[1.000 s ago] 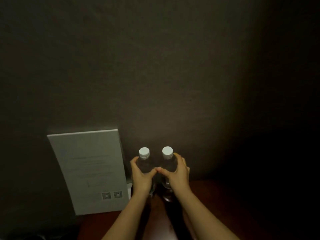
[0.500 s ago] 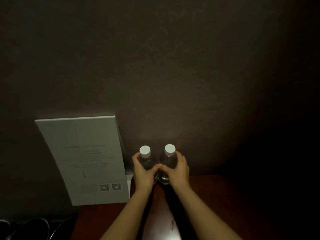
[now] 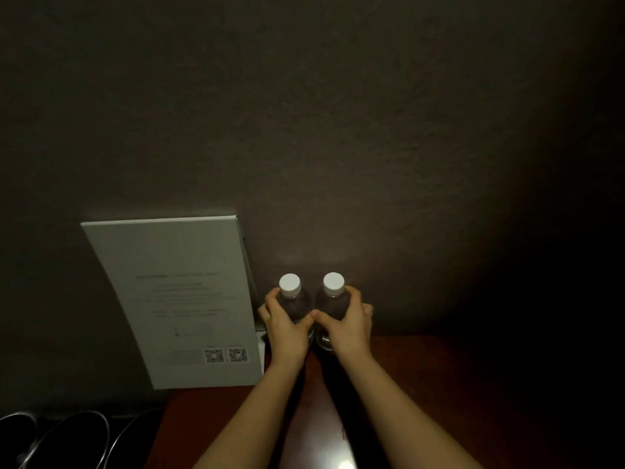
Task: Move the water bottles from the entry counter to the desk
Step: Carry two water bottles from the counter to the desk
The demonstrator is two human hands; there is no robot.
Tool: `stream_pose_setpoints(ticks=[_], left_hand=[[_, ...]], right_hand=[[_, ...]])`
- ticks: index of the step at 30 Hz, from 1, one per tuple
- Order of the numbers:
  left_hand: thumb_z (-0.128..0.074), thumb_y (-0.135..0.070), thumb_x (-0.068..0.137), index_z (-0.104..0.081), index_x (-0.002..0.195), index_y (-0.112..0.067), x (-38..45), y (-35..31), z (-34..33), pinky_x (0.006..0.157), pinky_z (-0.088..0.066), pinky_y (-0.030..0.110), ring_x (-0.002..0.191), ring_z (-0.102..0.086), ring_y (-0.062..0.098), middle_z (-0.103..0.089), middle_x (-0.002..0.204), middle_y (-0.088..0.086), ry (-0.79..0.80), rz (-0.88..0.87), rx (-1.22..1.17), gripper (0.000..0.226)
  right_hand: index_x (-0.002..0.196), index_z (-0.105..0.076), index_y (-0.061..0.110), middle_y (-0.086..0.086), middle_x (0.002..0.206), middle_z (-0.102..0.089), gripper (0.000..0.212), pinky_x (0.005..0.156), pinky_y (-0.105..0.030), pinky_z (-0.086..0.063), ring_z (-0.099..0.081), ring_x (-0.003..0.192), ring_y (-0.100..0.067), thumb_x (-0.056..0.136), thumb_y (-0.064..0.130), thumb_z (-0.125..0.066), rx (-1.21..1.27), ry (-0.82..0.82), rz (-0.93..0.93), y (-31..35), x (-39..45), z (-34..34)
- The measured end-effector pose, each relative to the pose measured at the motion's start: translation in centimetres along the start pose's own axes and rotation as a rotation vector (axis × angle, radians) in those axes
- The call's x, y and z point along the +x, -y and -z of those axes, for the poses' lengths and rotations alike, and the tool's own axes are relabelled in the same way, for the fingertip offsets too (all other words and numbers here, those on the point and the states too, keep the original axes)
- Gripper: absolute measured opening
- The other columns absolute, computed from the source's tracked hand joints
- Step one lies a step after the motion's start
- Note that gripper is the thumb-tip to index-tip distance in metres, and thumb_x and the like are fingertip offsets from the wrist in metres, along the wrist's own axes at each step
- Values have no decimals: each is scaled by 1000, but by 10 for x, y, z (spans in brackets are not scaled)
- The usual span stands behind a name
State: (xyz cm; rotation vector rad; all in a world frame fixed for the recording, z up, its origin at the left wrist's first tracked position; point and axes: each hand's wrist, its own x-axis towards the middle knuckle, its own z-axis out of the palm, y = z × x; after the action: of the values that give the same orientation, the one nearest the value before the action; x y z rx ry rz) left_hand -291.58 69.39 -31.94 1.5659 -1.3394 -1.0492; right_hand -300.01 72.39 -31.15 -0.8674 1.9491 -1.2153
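Observation:
Two clear water bottles with white caps stand upright, side by side, at the back of a reddish wooden surface (image 3: 422,374), close to a dark wall. My left hand (image 3: 285,328) is wrapped around the left bottle (image 3: 293,299). My right hand (image 3: 345,324) is wrapped around the right bottle (image 3: 333,299). My thumbs meet between the two bottles. Their lower halves are hidden by my fingers.
A white printed card (image 3: 179,299) with two QR codes leans against the wall just left of the bottles. Dark round glassware rims (image 3: 71,438) show at the bottom left. The right side of the surface lies in deep shadow.
Both bottles, held in my hands, have come down and now rest low by the wall. The view shifted, bringing the glassware at the bottom left into sight.

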Motion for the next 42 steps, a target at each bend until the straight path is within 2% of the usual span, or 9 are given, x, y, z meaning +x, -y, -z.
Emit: stream_pose_setpoints(ticks=[12, 17, 22, 28, 31, 33, 35, 39, 42], left_hand=[[-73, 0, 71, -34, 134, -7, 3, 3, 13, 97, -36, 35, 122, -44, 32, -41, 132, 19, -2, 11, 39, 74], [-69, 3, 74, -30, 134, -5, 4, 3, 18, 94, -38, 30, 117, -48, 27, -43, 131, 18, 37, 5, 56, 72], [-66, -3, 79, -25, 137, 2, 3, -1, 14, 106, -36, 45, 127, -41, 37, -38, 136, 24, 24, 77, 136, 72], [-67, -18, 83, -36, 128, 12, -6, -8, 13, 99, -42, 43, 119, -51, 39, -52, 128, 29, -15, 225, 197, 62], [-64, -21, 84, -42, 122, 10, -14, -12, 15, 92, -44, 38, 113, -56, 39, -57, 123, 28, -36, 340, 199, 54], [-63, -22, 85, -57, 107, 0, -20, -12, 21, 88, -50, 36, 99, -64, 36, -66, 107, 23, -50, 371, 178, 32], [-60, -22, 87, -60, 77, -10, -27, -12, 30, 74, -54, 34, 67, -65, 29, -67, 72, 14, -24, 366, 95, 16], [-58, -16, 87, -53, 58, -14, -41, -29, 42, 46, -36, 23, 36, -46, 10, -51, 44, -1, 111, 275, -93, 29], [-56, -11, 86, -48, 49, -16, -51, -57, 54, 47, -31, 26, 35, -39, 12, -44, 34, -6, 154, 198, -177, 37]], right_hand=[[131, -43, 16, -14, 125, -38, 67, 75, -7, -25, -49, 113, -27, 73, 16, -76, -21, 39, -7, 6, -7, -7], [131, -43, 16, -13, 128, -37, 66, 81, -11, -29, -48, 111, -22, 74, 14, -76, -13, 47, -23, 10, -11, -11], [136, -39, 16, -15, 134, -35, 71, 93, -22, -36, -48, 120, -28, 75, 15, -75, -47, 50, -54, 17, -11, -12], [134, -39, 13, -14, 136, -39, 69, 96, -29, -38, -46, 123, -30, 75, 21, -74, -48, 58, -115, 13, -13, -7], [128, -46, 10, -15, 132, -45, 57, 94, -30, -40, -51, 118, -29, 77, 17, -70, -15, 15, -139, 6, -20, -2], [120, -52, 9, -15, 126, -50, 44, 92, -31, -42, -55, 111, -27, 78, 13, -67, 52, -55, -132, 4, -25, 2], [112, -56, 10, -12, 118, -56, 32, 84, -28, -45, -57, 101, -23, 81, 13, -64, 105, -112, -142, 7, -31, 7], [93, -62, 10, -6, 87, -63, 9, 52, -8, -36, -53, 71, -12, 85, 12, -59, 152, -150, -104, 23, -45, 19], [75, -60, 11, -5, 72, -59, 13, 55, -22, -39, -53, 68, -17, 87, 12, -54, 176, -72, -65, 49, -62, 24]])
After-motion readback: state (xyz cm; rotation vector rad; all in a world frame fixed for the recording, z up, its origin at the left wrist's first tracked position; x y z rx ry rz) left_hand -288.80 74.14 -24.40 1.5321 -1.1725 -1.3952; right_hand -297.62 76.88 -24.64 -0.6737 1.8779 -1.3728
